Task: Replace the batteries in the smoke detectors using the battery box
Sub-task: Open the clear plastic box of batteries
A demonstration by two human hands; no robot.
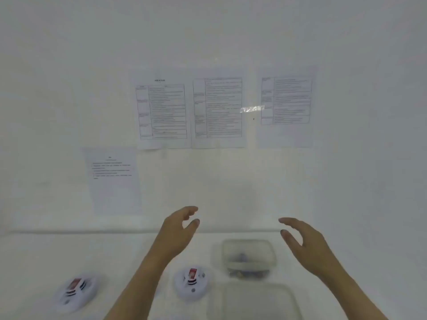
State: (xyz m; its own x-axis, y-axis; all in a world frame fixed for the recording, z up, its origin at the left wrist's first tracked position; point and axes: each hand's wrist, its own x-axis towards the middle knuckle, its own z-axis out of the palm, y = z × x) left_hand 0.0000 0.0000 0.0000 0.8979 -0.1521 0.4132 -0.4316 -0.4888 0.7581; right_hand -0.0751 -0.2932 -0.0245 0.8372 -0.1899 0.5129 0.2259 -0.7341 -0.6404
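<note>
Head view: shows both hands held above the table (46, 255), touching nothing. Shows the left hand (179, 229) with fingers loosely curled and empty, and the right hand (302, 241) relaxed and spread, also empty. Finds the battery box (248, 255) below and between the hands, nearer the right one, uncovered, with dark blurred batteries (241, 256) inside. Finds what seems to be its lid (254, 299) nearer the body, beside the right forearm. Finds one detector (191, 281) just right of the left forearm, red-labelled part up, and a second detector (74, 293) well off to that arm's left. Reads as an early step, with nothing picked up yet. Calls next for lowering a hand to the near detector or into the box; cannot tell which.
</note>
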